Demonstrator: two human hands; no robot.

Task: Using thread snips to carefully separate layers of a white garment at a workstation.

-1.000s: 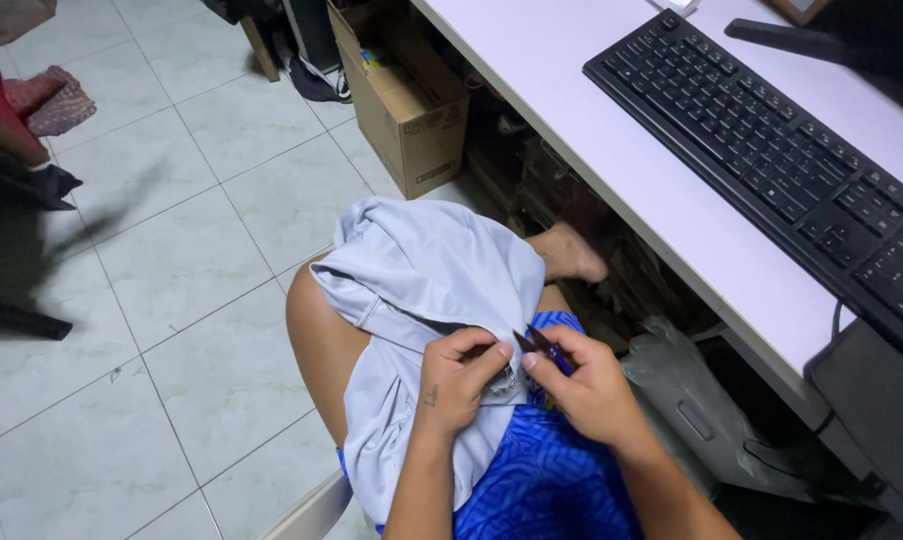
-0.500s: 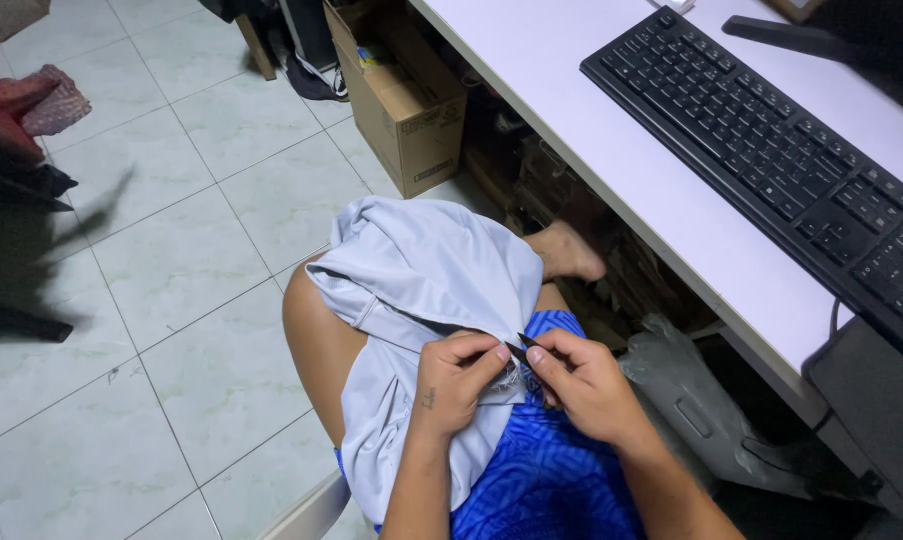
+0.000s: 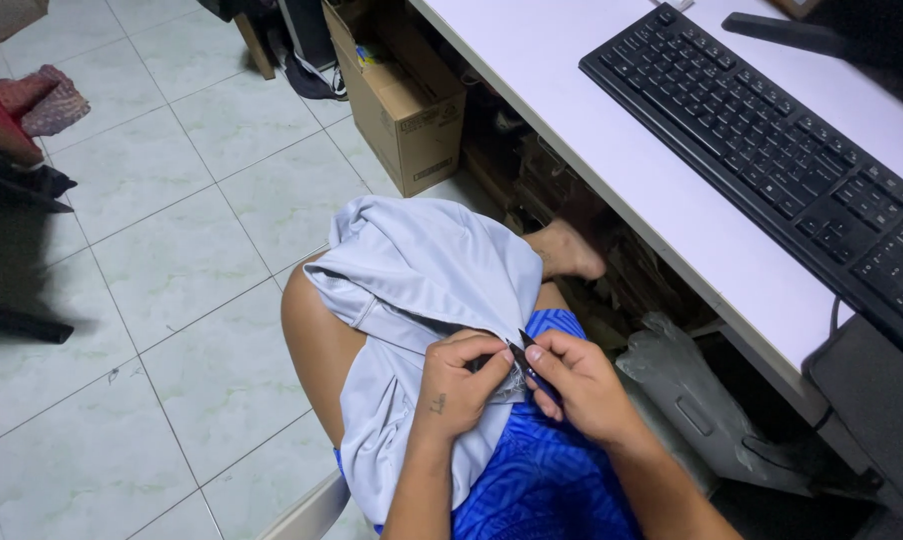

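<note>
A pale grey garment (image 3: 422, 275) lies draped over my lap and knee, above my blue patterned shorts (image 3: 537, 480). My left hand (image 3: 460, 385) pinches the garment's edge near a seam. My right hand (image 3: 577, 385) holds a small dark tool (image 3: 521, 352), its tip pressed against the fabric right beside my left fingers. What kind of tool it is cannot be made out. The two hands touch at the fingertips.
A white desk (image 3: 612, 150) runs along the right with a black keyboard (image 3: 772, 150) on it. Under it stand a cardboard box (image 3: 402, 110), dark clutter and a grey bag (image 3: 692, 400). Tiled floor (image 3: 162, 280) spreads to the left, with cloth and dark furniture at the far left.
My right hand has brought the dark tool closer to my left fingers at the garment's edge. The garment and my legs have barely shifted.
</note>
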